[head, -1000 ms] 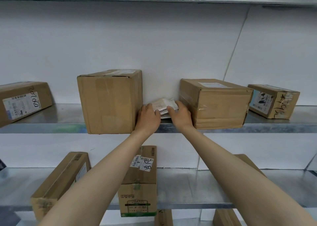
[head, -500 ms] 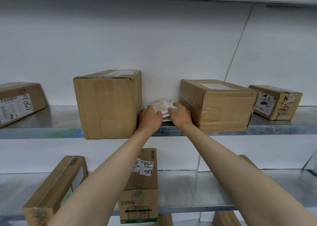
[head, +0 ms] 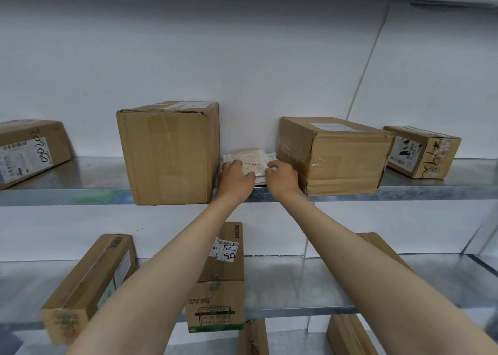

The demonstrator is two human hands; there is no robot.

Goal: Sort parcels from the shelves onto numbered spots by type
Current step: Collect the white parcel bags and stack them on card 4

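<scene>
Near row, lower shelf (head: pixel 310 307): labelled carton (head: pixel 218 282) and long carton (head: pixel 89 284), untouched. Above, left hand (head: pixel 235 178) and right hand (head: pixel 281 175) each curl their fingers over one end of the flat parcel (head: pixel 252 157). It lies on the upper shelf (head: pixel 67 194), between the tall box (head: pixel 167 152) and the wide box (head: pixel 334 155), not lifted yet. Progress looks early (no numbered spots in view, so unscored). The parcel is thin, white, crinkly and soft. The boxes are stiff brown taped cardboard, the shelves dull sheet metal.

The far-left box (head: pixel 30 152) bears handwritten "030 020"; nothing else reads clearly.
</scene>
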